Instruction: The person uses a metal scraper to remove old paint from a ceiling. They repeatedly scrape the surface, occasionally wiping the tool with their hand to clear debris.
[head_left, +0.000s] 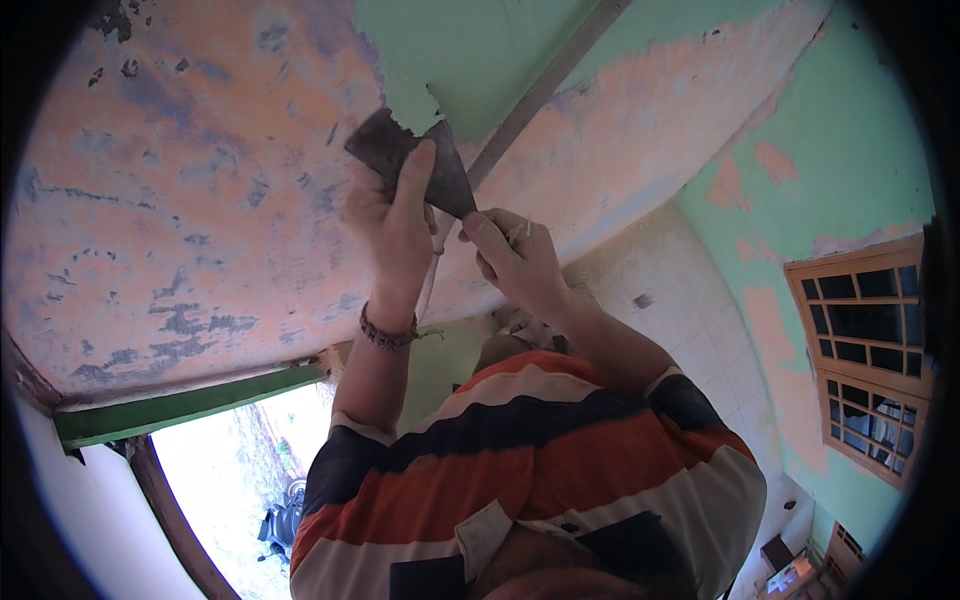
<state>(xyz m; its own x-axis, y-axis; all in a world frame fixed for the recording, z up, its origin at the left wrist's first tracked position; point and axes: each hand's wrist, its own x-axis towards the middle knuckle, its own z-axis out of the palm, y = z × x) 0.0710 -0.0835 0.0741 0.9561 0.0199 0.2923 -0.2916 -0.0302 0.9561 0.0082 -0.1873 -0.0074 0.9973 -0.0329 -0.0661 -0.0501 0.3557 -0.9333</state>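
Observation:
My left hand (397, 210), with a braided bracelet (387, 330) on its wrist, pinches a dark flat sheet (453, 169) under the thumb. The sheet is bent or in two pieces, with a jagged notch at the top; its material is unclear. My right hand (517, 259) grips its lower right corner between thumb and fingers. Small pale green flakes (514, 237) cling to the right fingers. Just beyond the hands is a wall (225, 180) with patchy pink, grey and purple areas. Ragged green paint (442, 45) covers its upper part.
A long grey strip (544, 90) with a finely notched edge runs diagonally past the hands. Wooden windows (862, 307) sit in the green wall at right. Under a green beam (187, 401), a bright opening shows a motorcycle (283, 521) outside. Pale floor tiles (690, 322) lie below.

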